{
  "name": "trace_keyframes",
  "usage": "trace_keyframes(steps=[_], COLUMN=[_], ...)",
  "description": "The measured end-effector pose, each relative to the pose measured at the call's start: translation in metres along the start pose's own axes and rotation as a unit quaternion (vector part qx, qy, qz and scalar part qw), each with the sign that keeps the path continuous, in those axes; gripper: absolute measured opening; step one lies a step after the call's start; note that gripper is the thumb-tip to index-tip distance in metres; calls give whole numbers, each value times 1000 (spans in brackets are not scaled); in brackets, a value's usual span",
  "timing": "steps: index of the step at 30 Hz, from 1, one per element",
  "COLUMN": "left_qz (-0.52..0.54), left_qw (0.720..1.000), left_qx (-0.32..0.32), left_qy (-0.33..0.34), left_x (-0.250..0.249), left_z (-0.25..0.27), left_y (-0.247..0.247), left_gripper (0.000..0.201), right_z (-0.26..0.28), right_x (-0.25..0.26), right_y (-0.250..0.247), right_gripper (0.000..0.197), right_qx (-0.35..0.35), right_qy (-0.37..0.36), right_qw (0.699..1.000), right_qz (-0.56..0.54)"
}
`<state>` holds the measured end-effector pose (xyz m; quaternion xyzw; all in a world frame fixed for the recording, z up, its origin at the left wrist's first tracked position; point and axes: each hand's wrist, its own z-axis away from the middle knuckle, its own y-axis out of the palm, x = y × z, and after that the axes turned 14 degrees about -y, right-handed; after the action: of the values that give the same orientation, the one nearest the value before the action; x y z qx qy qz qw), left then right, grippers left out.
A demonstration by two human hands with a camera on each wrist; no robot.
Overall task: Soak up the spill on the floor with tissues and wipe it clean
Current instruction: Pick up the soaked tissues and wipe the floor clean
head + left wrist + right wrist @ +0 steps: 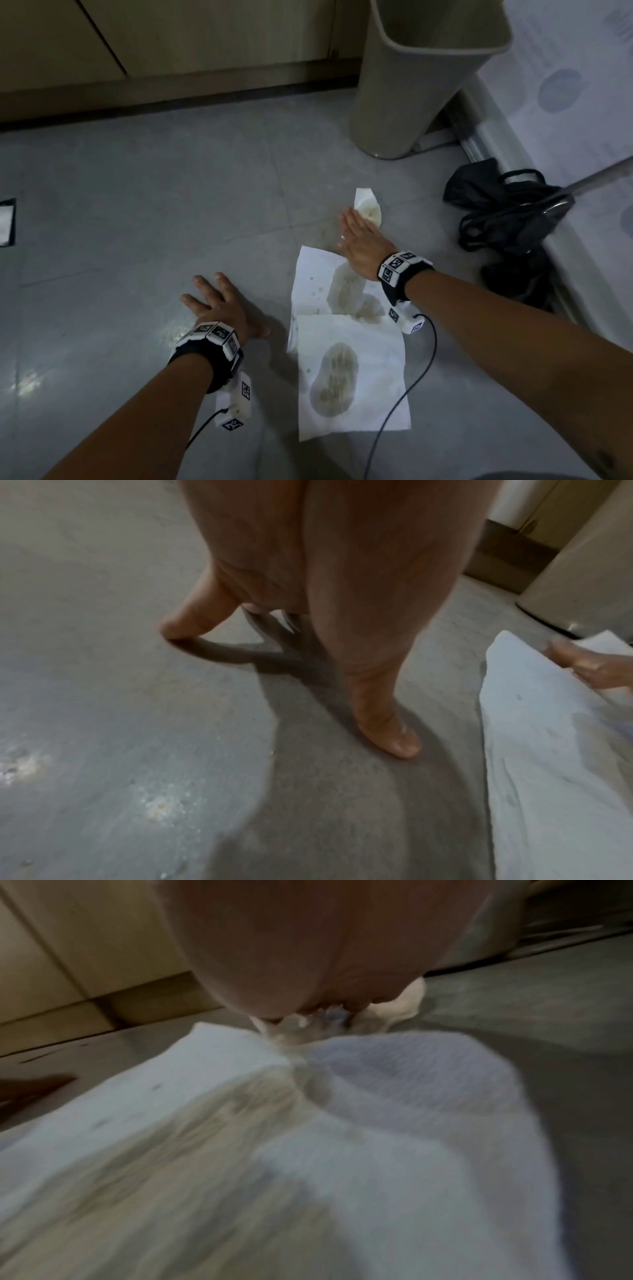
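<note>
Three white tissues lie in a row on the grey floor (pixel 120 212). The near tissue (pixel 373 346) and the middle tissue (pixel 313 274) carry large yellowish-brown wet stains. My right hand (pixel 356 236) lies flat with straight fingers, pressing the far stained tissue (pixel 368 207) and the middle one's far corner. Faint spill marks (pixel 325 236) show on the floor beside it. My left hand (pixel 219 301) is spread flat on bare floor left of the tissues, holding nothing. The left wrist view shows its thumb (pixel 394 737) on the floor, with a tissue (pixel 541 737) to the right. A bunched, stained tissue (pixel 308 1150) fills the right wrist view.
A beige waste bin (pixel 421 85) stands beyond the tissues. A black bag (pixel 507 212) and a metal pole (pixel 599 178) lie at the right beside a white patterned panel (pixel 565 102). Cabinet fronts (pixel 171 41) line the back. A wrist cable (pixel 404 394) crosses the near tissue.
</note>
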<state>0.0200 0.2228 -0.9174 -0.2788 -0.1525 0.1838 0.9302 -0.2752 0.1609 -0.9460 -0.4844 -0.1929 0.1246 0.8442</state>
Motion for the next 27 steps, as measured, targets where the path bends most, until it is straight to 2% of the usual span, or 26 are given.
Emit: trace_keyframes(steps=[5,10,14,16,19,23,27], left_qz=[3,-2,-3,-1,-5,-5,-7], left_qw=[1000,1000,1000,1000,1000,1000,1000], left_qx=[-3,-6,-9,-12,-10,-12,-16], left_qy=[-1,-4,2,5,-3,-5,-7], left_x=[1,-1,0,0,-1,-2,-3], left_z=[1,2,5,5,7,6,6], left_y=[2,1,1,0,-1,-1,1], left_gripper=[154,151,149,149,150,150,150], right_z=[-2,5,2,3,7,6,5], right_x=[9,0,-12,-14,3,29,26], right_y=[8,-14,-15,-13,-10,7,-2], right_gripper=[63,63,66,67,74,81,82], right_qx=[3,-81,-33,-36,-62,-46,-50], right_qy=[-27,-12,47,50,7,-89,-89], right_qw=[999,996,996,995,995,992,987], right_qz=[-32,-43,-69,-75,-78,-71,-121])
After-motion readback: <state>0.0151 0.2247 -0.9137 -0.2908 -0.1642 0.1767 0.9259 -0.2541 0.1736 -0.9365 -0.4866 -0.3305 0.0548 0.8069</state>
